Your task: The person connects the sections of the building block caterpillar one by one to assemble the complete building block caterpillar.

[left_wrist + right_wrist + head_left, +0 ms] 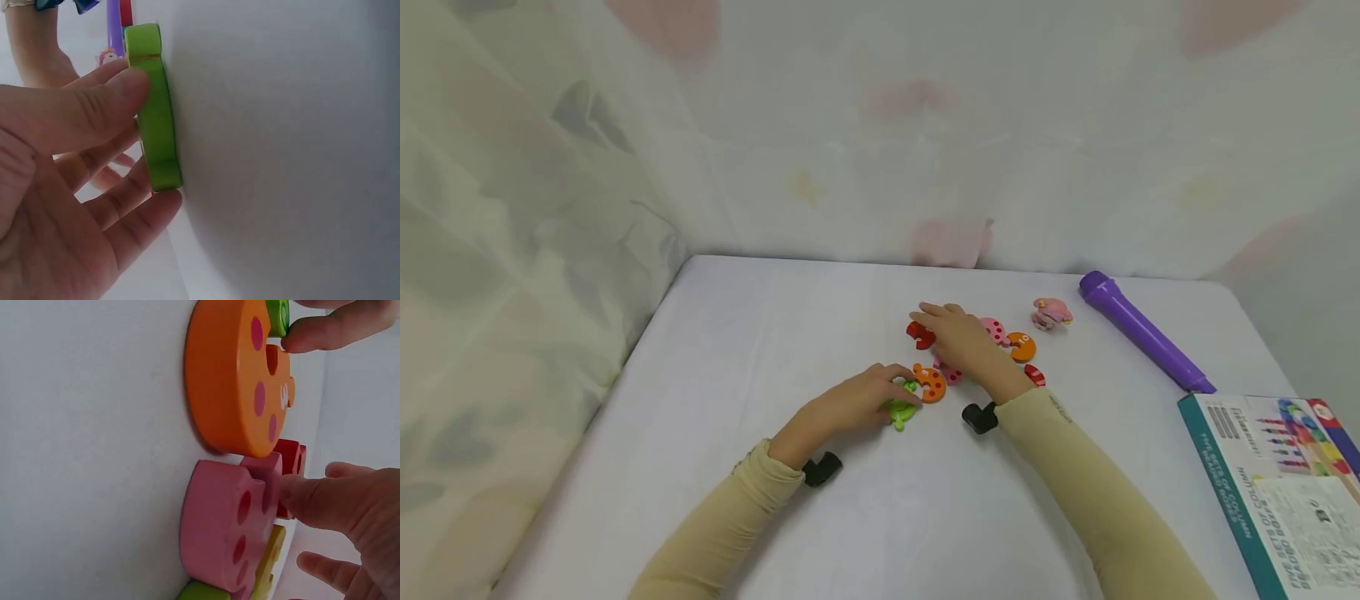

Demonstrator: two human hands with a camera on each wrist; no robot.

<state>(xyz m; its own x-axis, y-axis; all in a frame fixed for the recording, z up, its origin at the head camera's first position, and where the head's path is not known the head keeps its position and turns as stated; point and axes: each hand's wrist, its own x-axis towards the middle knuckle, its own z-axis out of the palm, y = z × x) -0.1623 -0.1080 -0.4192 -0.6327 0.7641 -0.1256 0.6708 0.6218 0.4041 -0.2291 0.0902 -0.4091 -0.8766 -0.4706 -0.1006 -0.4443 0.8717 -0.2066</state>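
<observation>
Left hand (856, 402) pinches the green piece (160, 128) at the white table (760, 333).
It sits just beside the orange piece (933, 388); the right hand (967, 343), fingers loosely apart, reaches over the pink piece (215, 528) near the red piece (917, 335); whether its thumb touches the pink, I can't tell.

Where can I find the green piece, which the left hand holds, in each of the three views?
Head: the green piece lies just below the picture's centre.
Left wrist: the green piece is left of centre, mostly in the upper half.
Right wrist: the green piece is cut off at the top edge, right of centre.
Shared landmark: the left hand.
</observation>
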